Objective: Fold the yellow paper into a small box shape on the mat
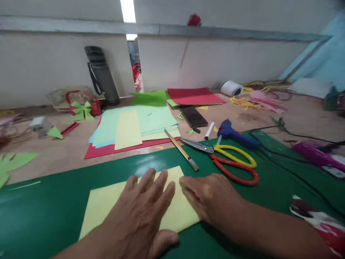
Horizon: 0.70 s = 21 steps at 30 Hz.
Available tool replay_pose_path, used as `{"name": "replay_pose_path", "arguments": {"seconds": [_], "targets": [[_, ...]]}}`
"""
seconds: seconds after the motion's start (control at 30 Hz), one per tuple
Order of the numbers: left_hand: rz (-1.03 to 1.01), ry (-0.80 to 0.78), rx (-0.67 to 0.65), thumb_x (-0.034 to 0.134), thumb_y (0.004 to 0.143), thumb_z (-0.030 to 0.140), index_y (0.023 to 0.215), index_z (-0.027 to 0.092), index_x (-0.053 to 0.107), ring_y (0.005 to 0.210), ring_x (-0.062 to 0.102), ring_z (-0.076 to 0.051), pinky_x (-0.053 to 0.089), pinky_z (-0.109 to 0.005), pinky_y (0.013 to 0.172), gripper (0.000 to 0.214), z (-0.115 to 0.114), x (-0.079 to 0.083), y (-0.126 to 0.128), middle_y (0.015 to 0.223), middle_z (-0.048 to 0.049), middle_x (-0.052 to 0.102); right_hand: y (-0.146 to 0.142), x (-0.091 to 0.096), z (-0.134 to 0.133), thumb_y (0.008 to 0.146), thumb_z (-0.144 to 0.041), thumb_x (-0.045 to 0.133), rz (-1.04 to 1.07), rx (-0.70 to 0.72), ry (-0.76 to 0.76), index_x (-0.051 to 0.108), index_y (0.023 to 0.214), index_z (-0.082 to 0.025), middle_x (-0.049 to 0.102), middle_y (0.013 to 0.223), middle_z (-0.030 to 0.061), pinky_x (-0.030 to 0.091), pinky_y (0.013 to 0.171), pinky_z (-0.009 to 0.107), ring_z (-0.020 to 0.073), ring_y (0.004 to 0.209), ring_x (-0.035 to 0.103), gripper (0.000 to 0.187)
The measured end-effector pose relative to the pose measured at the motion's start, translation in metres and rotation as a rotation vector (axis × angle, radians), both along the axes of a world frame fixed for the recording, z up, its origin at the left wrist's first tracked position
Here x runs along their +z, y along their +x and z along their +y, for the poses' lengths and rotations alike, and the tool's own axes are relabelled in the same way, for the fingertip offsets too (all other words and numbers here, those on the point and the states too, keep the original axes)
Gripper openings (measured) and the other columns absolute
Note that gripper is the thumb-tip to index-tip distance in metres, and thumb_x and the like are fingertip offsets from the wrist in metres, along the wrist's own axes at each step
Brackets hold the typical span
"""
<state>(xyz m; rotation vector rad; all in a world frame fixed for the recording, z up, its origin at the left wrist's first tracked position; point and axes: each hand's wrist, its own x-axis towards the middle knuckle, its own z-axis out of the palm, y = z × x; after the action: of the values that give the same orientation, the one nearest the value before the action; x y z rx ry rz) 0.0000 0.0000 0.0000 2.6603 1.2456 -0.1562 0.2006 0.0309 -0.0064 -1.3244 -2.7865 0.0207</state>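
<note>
A pale yellow sheet of paper lies on the green mat in front of me. My left hand rests flat on the paper with its fingers spread. At the paper's right edge is my right hand, its fingers curled together and closed on that edge; the fingertips are partly hidden. Just beyond the paper lie a yellow box cutter and scissors with one yellow and one red handle. A blue glue gun sits past the scissors.
Stacked coloured paper is behind the mat, near red sheets and a dark phone. A grey bottle stands against the wall. A white marker, a purple glue gun and black cords lie right.
</note>
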Motion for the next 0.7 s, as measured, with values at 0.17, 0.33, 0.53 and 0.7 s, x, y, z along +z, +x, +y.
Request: {"name": "replay_pose_path", "arguments": {"seconds": [0.17,0.33,0.53,0.7], "targets": [[-0.008,0.012,0.008,0.021,0.084,0.066,0.141,0.024,0.023,0.128,0.022,-0.044,0.031,-0.065,0.088,0.07,-0.002,-0.006,0.0,0.148,-0.0111,0.02,0.001,-0.005,-0.012,0.071,-0.007,0.059,-0.02,0.082,0.129,0.06,0.081,-0.018,0.063,0.057,-0.001,0.022,0.042,0.03,0.0168,0.045,0.054,0.015],[-0.032,0.025,0.017,0.022,0.084,0.065,0.142,0.025,0.019,0.128,0.021,-0.043,0.029,-0.064,0.09,0.07,-0.003,-0.009,0.0,0.148,-0.0094,0.019,-0.012,0.003,-0.015,0.087,-0.025,0.045,0.174,0.188,0.316,0.064,0.097,-0.011,0.068,0.096,0.0115,0.045,0.078,0.042,0.0261,0.09,0.061,0.025],[-0.061,-0.013,0.051,0.024,0.085,0.063,0.144,0.023,0.006,0.131,0.015,-0.042,0.024,-0.066,0.094,0.073,-0.005,-0.01,0.001,0.15,-0.0098,0.012,-0.013,-0.002,-0.022,0.089,-0.051,0.032,0.045,0.259,0.176,0.049,0.123,0.002,0.048,0.128,0.0229,0.048,0.088,0.041,0.0308,0.118,0.046,0.065],[-0.094,-0.087,0.04,0.022,0.086,0.061,0.143,0.023,-0.001,0.135,0.001,-0.037,0.013,-0.064,0.102,0.073,-0.008,-0.007,-0.004,0.15,-0.0083,0.002,-0.008,-0.008,-0.022,0.084,-0.058,0.039,-0.024,0.296,0.217,0.047,0.123,0.006,0.045,0.128,0.0275,0.05,0.087,0.042,0.0336,0.12,0.044,0.076]]}}
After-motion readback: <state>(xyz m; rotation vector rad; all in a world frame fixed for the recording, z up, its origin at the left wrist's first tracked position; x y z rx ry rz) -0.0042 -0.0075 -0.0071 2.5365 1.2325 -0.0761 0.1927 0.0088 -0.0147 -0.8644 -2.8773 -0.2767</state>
